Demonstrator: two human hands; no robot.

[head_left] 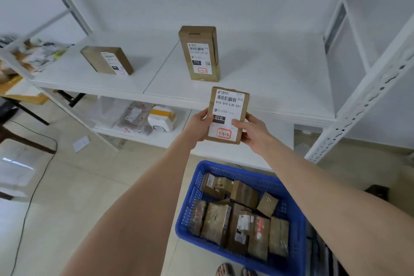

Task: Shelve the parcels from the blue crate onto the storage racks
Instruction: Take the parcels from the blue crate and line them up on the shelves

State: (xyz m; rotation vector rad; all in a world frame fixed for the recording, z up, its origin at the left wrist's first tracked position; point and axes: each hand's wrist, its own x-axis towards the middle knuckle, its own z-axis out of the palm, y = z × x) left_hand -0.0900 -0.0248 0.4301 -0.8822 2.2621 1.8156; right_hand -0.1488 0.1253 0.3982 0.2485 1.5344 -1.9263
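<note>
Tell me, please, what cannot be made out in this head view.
Head view.
- Label on lying parcel: too small, blurred.
- Lower parcels in blue crate: covered by top layer.
- Side edges of held parcel: covered by left hand and right hand.
- Person's feet: cut by bottom edge.

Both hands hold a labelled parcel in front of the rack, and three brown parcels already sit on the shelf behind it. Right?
No, two: the head view shows the left parcel and the upright parcel on that shelf. The left hand and right hand do hold the labelled parcel.
</note>
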